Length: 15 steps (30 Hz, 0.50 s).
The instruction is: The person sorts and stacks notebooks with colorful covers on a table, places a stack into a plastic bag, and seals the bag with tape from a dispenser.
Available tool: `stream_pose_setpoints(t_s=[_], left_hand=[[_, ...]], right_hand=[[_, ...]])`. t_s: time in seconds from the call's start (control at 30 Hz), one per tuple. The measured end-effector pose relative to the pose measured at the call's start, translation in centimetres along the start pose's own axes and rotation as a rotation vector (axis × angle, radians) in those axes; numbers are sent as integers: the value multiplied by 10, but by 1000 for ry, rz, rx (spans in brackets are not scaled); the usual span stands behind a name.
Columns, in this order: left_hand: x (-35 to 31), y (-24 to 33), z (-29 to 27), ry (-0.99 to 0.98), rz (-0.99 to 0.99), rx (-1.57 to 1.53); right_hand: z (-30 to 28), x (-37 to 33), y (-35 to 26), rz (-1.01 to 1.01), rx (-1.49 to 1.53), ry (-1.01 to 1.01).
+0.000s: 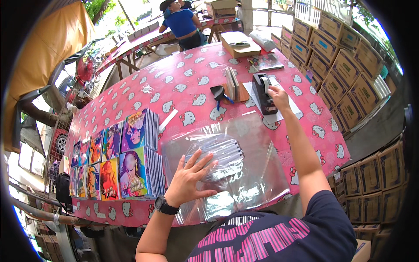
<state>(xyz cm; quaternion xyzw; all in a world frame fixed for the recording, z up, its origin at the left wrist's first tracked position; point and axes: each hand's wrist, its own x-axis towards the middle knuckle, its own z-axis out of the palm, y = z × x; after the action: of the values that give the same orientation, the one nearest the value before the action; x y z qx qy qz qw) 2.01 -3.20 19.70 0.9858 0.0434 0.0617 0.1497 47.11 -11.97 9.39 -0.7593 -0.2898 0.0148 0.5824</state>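
My left hand (pixel 192 177) lies flat with fingers spread on a large clear plastic sheet (pixel 257 148). Under or within the plastic, beside my fingertips, is a stack of thin booklets (pixel 229 159), blurred by glare. My right hand (pixel 279 97) reaches forward to a black tape dispenser (pixel 262 98), its fingers closed at the tape roll (pixel 264 81). Exactly how much tape they pinch is too small to see. The dispenser stands on white paper (pixel 288 109). Left of the plastic are two rows of stacked glossy booklets (pixel 133 172) with colourful illustrated covers.
Beyond the plastic are a small black scoop-like tool (pixel 218 94) and upright boards (pixel 232 85). A cardboard box (pixel 239 46) sits at the far edge of the pink patterned table (pixel 174 72). Cartons (pixel 345 83) are piled on the right. Another person (pixel 183 24) is at a far table.
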Motion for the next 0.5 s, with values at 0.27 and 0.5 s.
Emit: stream_pose_setpoints(t_s=[0.27,0.5], left_hand=[[-2,-4,5,5,-35,-66],[1,2,4,-18,-48,14]], right_hand=[[13,23,68,145,-392,63],[-21,-35,94,600,351,-59]])
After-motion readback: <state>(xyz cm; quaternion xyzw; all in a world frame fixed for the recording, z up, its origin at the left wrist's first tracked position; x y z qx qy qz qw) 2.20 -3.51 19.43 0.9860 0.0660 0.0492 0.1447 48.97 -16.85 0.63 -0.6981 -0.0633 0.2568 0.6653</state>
